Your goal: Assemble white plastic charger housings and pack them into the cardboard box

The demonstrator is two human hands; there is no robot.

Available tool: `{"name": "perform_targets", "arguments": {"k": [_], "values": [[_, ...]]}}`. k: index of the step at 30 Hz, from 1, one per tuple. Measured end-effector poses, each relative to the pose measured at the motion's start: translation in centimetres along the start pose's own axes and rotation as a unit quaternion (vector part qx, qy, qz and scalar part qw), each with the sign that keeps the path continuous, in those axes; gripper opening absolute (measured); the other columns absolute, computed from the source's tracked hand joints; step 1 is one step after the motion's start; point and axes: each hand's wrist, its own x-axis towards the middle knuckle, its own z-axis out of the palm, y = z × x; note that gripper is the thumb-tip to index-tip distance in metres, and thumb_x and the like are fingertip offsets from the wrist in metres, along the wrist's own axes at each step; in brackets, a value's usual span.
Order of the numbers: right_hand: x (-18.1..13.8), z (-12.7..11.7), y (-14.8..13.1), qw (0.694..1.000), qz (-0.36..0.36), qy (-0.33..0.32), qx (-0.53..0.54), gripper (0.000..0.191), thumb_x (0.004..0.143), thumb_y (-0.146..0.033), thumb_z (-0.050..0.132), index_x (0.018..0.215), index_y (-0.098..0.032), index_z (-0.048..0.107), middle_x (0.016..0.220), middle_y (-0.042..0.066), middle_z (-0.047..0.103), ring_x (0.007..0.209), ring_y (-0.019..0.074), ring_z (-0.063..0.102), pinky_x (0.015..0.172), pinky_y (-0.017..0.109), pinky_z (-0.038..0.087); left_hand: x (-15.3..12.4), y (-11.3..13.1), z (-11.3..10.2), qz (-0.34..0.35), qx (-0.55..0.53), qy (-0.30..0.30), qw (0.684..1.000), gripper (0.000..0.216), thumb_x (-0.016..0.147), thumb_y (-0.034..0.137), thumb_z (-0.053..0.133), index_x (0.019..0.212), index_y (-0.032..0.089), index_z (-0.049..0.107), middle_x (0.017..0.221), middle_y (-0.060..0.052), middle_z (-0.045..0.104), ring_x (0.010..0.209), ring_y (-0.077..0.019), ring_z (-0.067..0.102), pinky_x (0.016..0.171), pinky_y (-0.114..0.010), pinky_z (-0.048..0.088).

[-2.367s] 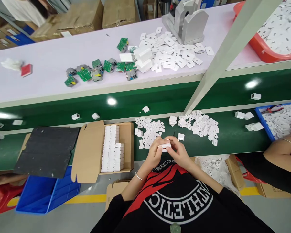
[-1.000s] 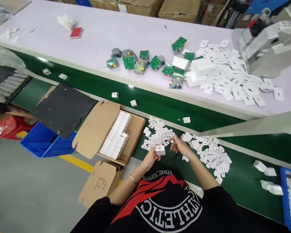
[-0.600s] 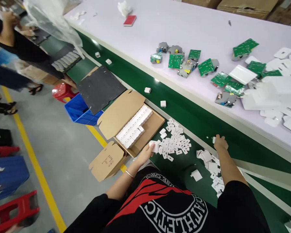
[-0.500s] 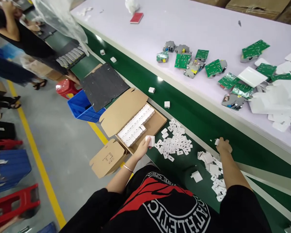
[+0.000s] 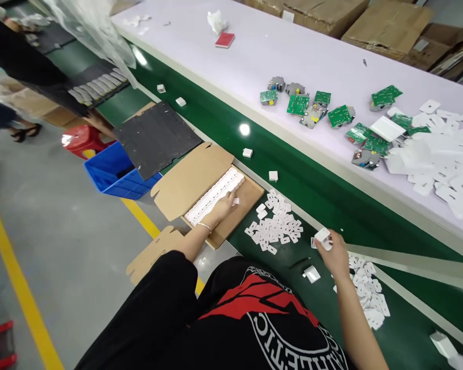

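Observation:
My left hand reaches into the open cardboard box and closes on a small white plastic block beside the rows of packed white blocks. My right hand is raised over the green table and grips another white block in its fingers. Between the hands lies a pile of small white flat plates. A second pile of plates lies by my right forearm. One loose white piece lies on the green surface below my right hand.
Two white blocks ride the green belt. Green circuit boards and white plates lie on the pale far table. A black mat, a blue crate and a flat carton are left. Another person stands at the far left.
My left hand has carried the white block from the table edge into the box. My right hand has come back from the belt's rim holding a white block.

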Motion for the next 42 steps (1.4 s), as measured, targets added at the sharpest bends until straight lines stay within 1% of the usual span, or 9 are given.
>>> {"name": "perform_targets", "arguments": {"k": [5,10,18,27,31,35,39,40,42], "values": [[-8.7,3.3,-2.2,0.991,0.09,-0.009,0.099,0.063,0.084,-0.063,0.062,0.131,-0.022,0.06,0.13,0.017,0.068,0.105,0.0346,0.07,0.09,0.047,0.06,4.2,-0.6,0.2,0.03,0.155,-0.077,0.984,0.03,0.092,0.033,0.073,0.118,0.018,0.067,0.138,-0.016,0.06,0.131,-0.037,0.056,0.112,-0.055,0.043],[-14.0,5.4,-3.1,0.977,0.148,0.0,0.157,0.064,0.081,-0.063,0.065,0.126,-0.018,0.064,0.124,0.019,0.071,0.101,0.0347,0.072,0.087,0.049,0.062,4.8,-2.1,1.3,0.059,0.269,-0.119,0.954,0.042,0.099,0.039,0.068,0.135,0.018,0.063,0.147,-0.012,0.058,0.135,-0.0313,0.057,0.114,-0.059,0.048],[-16.3,5.7,-3.3,0.974,0.179,0.04,0.135,0.065,0.081,-0.061,0.064,0.129,-0.017,0.064,0.122,0.019,0.072,0.098,0.034,0.073,0.088,0.05,0.061,4.1,-2.8,3.0,0.075,0.333,-0.11,0.934,0.041,0.1,0.041,0.067,0.134,0.018,0.063,0.141,-0.011,0.062,0.128,-0.029,0.061,0.11,-0.055,0.051],[-18.0,5.8,-3.8,0.962,0.187,0.043,0.196,0.06,0.083,-0.054,0.065,0.131,-0.019,0.06,0.13,0.018,0.067,0.098,0.0314,0.074,0.091,0.049,0.06,1.0,-2.1,2.8,0.036,0.296,-0.036,0.954,0.038,0.092,0.018,0.045,0.125,0.009,0.062,0.136,-0.028,0.06,0.133,-0.0454,0.046,0.109,-0.06,0.032],[-18.8,5.7,-3.8,0.963,0.159,0.045,0.212,0.058,0.086,-0.049,0.065,0.135,-0.02,0.059,0.132,0.017,0.065,0.1,0.0305,0.072,0.095,0.049,0.06,-0.1,0.6,2.9,0.003,0.252,0.001,0.968,0.045,0.089,0.019,0.049,0.132,0.007,0.057,0.135,-0.031,0.059,0.136,-0.0504,0.044,0.108,-0.065,0.032],[-19.0,5.1,-4.5,0.971,0.132,-0.001,0.197,0.058,0.09,-0.044,0.063,0.145,-0.024,0.054,0.135,0.015,0.064,0.103,0.0304,0.071,0.097,0.048,0.058,-3.6,5.8,5.9,0.043,0.173,-0.018,0.984,0.047,0.098,0.03,0.047,0.139,0.008,0.05,0.138,-0.031,0.057,0.135,-0.0456,0.05,0.108,-0.061,0.039],[-17.9,4.2,-6.2,0.984,0.083,-0.071,0.138,0.065,0.09,-0.04,0.065,0.151,-0.023,0.049,0.143,0.017,0.064,0.11,0.0336,0.072,0.096,0.046,0.056,-10.0,11.0,11.0,0.115,0.043,-0.163,0.979,0.047,0.103,0.051,0.046,0.141,0.022,0.049,0.104,-0.007,0.072,0.084,-0.0211,0.071,0.079,-0.035,0.055],[-17.4,4.0,-6.6,0.987,0.068,-0.086,0.12,0.065,0.09,-0.04,0.066,0.151,-0.022,0.048,0.143,0.017,0.065,0.111,0.0345,0.073,0.094,0.045,0.056,-11.5,12.0,12.1,0.11,-0.072,-0.253,0.959,0.05,0.102,0.053,0.048,0.142,0.022,0.047,0.099,-0.006,0.071,0.076,-0.0195,0.07,0.074,-0.033,0.055],[-16.5,3.6,-7.4,0.989,0.026,-0.108,0.099,0.063,0.091,-0.038,0.066,0.149,-0.021,0.049,0.141,0.017,0.066,0.109,0.0343,0.074,0.09,0.042,0.056,-13.7,13.5,13.8,0.083,-0.223,-0.319,0.917,0.053,0.095,0.053,0.062,0.135,0.021,0.052,0.093,-0.003,0.07,0.074,-0.0187,0.067,0.072,-0.032,0.053]]}}
